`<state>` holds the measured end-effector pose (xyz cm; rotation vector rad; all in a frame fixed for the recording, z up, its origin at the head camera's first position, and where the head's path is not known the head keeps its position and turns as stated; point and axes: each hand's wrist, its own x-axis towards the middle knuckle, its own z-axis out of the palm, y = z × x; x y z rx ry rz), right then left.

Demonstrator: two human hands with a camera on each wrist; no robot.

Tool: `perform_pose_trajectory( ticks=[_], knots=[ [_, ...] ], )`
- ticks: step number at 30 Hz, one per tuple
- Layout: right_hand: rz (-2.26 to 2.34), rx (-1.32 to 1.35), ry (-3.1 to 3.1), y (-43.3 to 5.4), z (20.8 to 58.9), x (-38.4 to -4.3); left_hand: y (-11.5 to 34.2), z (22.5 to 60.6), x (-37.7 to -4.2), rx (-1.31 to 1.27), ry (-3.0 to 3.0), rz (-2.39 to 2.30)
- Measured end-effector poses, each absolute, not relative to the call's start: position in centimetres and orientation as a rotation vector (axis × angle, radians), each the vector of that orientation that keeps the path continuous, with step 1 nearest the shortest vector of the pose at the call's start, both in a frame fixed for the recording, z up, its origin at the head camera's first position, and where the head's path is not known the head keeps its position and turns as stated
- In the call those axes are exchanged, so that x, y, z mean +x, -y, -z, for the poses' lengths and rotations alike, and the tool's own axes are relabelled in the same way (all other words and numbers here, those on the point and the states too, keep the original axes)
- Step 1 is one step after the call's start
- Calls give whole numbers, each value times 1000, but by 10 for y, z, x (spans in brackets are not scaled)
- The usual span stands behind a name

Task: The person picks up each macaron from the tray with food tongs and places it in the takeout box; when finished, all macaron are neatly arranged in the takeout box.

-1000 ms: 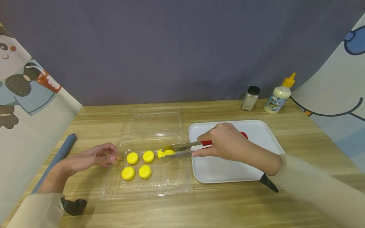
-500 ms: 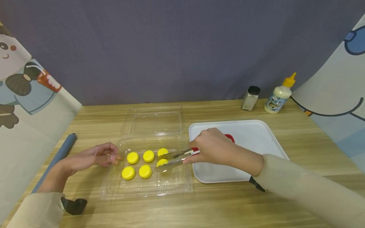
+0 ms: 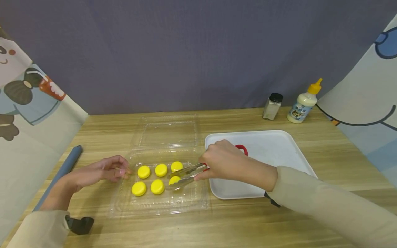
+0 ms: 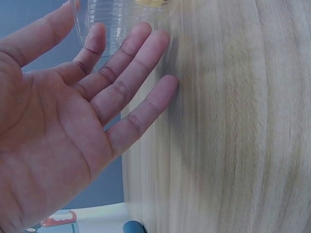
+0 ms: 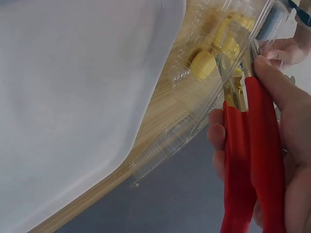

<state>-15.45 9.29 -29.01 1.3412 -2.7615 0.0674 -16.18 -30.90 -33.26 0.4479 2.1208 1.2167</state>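
Tongs, red-handled and gripped by the right hand, stand parted at yellow discs inside a clear clamshell between the hands; the left hand, fingers relaxed, perhaps touches its rim.

The wood-grained counter carried a clear plastic box, its lid laid open behind, just beside a white tray. A blue-grey stick lay at left; a jar (black-capped) and a squeeze bottle stood at back right.

Booth-like workspace: wood-grain table, grey backdrop, cartoon-print side panels
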Motion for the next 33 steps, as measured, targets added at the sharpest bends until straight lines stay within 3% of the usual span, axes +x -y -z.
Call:
perform_pose_trajectory(
  ticks=[20,33],
  knots=[
    [-209,1168,2780,-112,291,-155,309,334,-162,446,-2123,-1225],
    [-656,616,2936,-155,290,-155,309,335,-162,492,-2107,-1253]
  ],
)
